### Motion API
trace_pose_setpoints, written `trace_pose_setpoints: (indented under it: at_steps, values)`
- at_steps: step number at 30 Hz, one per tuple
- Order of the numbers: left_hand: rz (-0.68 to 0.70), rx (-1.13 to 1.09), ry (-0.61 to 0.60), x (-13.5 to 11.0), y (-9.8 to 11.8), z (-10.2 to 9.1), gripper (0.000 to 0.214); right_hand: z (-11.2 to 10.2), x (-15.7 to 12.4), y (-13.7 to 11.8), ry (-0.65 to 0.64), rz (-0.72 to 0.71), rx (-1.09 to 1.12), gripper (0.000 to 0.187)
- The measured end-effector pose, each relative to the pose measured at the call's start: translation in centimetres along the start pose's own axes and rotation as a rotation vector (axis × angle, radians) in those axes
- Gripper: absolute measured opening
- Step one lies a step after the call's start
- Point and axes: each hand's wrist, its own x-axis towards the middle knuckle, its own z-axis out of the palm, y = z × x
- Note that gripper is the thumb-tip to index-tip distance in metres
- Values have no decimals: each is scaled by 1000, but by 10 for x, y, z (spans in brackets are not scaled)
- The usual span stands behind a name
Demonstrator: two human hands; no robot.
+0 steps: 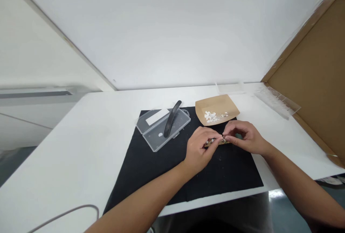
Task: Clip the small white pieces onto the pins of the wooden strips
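Observation:
Over the black mat (172, 172), my left hand (201, 148) is closed, thumb and fingers pinching a narrow tan strip (211, 141) dotted with small white and shiny pieces. My right hand (244, 137) meets it at the strip's right end. Its thumb and fingertips are pressed together there; whatever small thing they pinch is hidden. Just behind the hands stands a brown paper tray (229, 105), with small white flakes (211, 117) lying in it. Most of the strip is covered by my fingers.
Left of the hands lies an open clear plastic case (156, 143), a black curved bar (171, 118) resting across it and a white label inside. At the right are a clear compartment box (277, 100) and a cardboard panel (309, 74). A cable (67, 211) curves at front left.

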Motion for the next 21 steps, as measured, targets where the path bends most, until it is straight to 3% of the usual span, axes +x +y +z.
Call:
trace_pose_setpoints:
  at_steps: [11, 21]
  values:
    - [8, -20, -28, 1, -3, -1, 7, 3, 1, -2, -32, 1, 81, 16]
    - [102, 13, -41, 2, -7, 1, 6, 0, 2, -1, -97, -102, -201, 25]
